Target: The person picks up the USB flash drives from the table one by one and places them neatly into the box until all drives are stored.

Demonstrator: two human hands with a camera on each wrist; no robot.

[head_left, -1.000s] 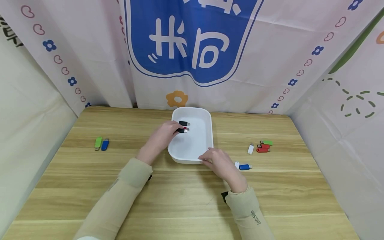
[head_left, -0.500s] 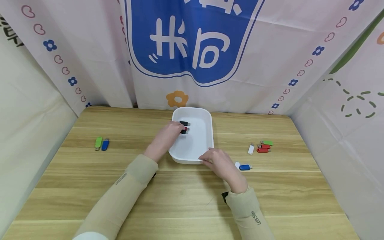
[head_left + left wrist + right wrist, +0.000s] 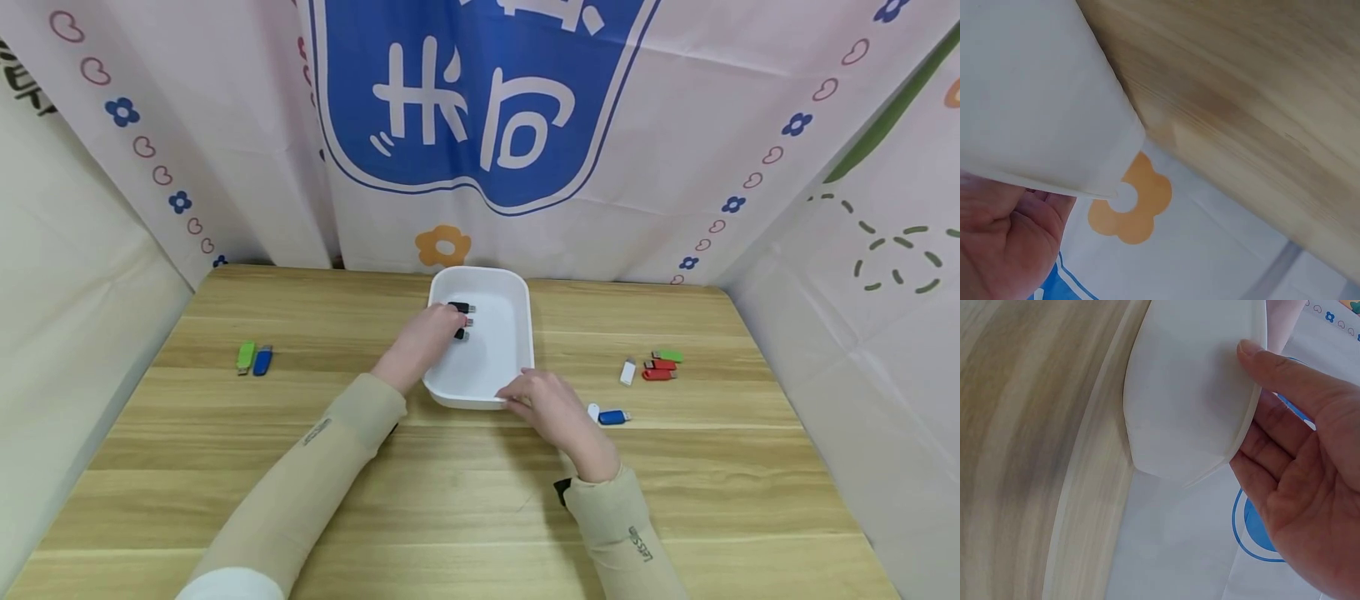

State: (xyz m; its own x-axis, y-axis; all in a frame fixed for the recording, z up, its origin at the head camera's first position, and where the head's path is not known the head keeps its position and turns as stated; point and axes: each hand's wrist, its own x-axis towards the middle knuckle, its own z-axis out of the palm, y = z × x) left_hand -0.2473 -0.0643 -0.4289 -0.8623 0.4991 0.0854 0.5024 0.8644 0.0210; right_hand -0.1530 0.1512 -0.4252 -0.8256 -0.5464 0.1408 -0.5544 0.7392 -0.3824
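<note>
A white rectangular tray (image 3: 491, 392) stands at the table's back. Over its left wall reaches my left hand (image 3: 423, 337), fingers down among a black USB flash drive (image 3: 460, 307), a red one mostly covered at the fingertips, and another black USB flash drive (image 3: 459, 335). Whether the fingertips pinch a drive is hidden; the left wrist view has only the palm (image 3: 1013, 244) beside the tray wall (image 3: 1041, 94). My right hand (image 3: 551, 408) grips the tray's near right corner. In the right wrist view, the thumb (image 3: 1266, 365) presses the outer wall while the fingers go over the rim.
To the left lie a green USB flash drive (image 3: 246, 357) and a blue one (image 3: 262, 361). On the right are a white one (image 3: 627, 372), a green one (image 3: 667, 356), two red ones (image 3: 659, 375) and a blue one (image 3: 613, 417). A curtain (image 3: 585, 233) hangs behind the table.
My left hand has shifted slightly right inside the tray. The lower black USB flash drive now sits a little nearer the tray's front, apart from the red one. My right hand stays put.
</note>
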